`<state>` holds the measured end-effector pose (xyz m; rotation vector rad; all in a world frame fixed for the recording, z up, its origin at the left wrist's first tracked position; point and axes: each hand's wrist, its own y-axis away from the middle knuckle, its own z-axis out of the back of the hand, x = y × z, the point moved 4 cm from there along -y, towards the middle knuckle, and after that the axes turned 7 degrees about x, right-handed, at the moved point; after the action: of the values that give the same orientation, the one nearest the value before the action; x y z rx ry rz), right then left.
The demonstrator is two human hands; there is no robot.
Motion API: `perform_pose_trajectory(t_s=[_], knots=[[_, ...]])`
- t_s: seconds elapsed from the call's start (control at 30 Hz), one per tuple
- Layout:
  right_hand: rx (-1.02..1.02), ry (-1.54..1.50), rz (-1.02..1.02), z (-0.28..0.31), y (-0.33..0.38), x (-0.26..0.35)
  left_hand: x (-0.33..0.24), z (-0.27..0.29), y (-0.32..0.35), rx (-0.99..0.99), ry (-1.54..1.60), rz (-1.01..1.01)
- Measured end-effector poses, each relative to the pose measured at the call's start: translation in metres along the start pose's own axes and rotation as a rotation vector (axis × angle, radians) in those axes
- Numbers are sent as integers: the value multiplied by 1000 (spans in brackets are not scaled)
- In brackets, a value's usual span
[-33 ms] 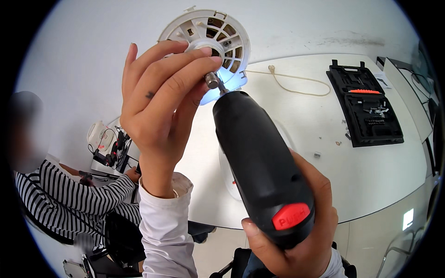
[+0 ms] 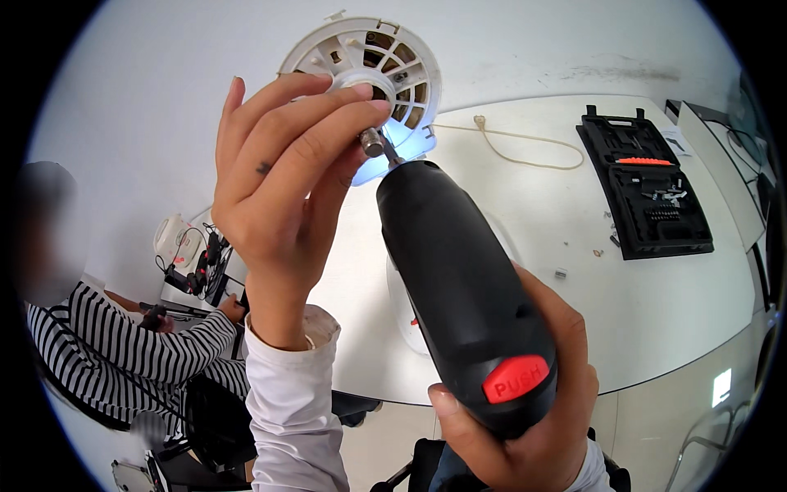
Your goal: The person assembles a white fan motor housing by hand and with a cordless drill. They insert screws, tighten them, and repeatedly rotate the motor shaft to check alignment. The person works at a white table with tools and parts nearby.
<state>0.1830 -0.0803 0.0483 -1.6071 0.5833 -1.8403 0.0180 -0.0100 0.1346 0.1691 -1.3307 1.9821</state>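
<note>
My right hand (image 2: 541, 394) is wrapped around a black cordless screwdriver (image 2: 459, 279) with a red button at its rear end. Its bit points up and away, reaching the underside of a round white fan housing (image 2: 422, 49) with open ribs and a dark motor behind them. My left hand (image 2: 283, 172) is closed around the centre of that housing, fingers over the hub; the thumb is mostly hidden. Beside the fingertips a short metal shaft (image 2: 372, 143) sticks out next to the bit. Bluish-white light falls behind the tip, where the exact contact is hidden.
On the white table (image 2: 492, 197) lie a beige cord (image 2: 533, 164), an open black tool case (image 2: 648, 193) with bits, and small loose metal parts (image 2: 561, 273). A person in a striped shirt (image 2: 131, 336) sits at the left, near a white appliance (image 2: 176, 238) and cables.
My hands, the screwdriver and the fan housing are almost unmoved. The seated person's hand at the left has shifted slightly.
</note>
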Motion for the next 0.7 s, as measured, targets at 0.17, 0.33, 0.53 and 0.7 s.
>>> perform_pose_trajectory(t_s=[0.17,0.33,0.53,0.7], knots=[[85,91,34,1,-1,1,3,-2,2,-71,26,31],[67,92,50,0,-3,1,4,-5,4,-78,54,41],[45,77,22,0,2,-2,2,-6,5,-71,80,47],[102,27,-97,3,2,2,0,-2,7,-62,81,56]])
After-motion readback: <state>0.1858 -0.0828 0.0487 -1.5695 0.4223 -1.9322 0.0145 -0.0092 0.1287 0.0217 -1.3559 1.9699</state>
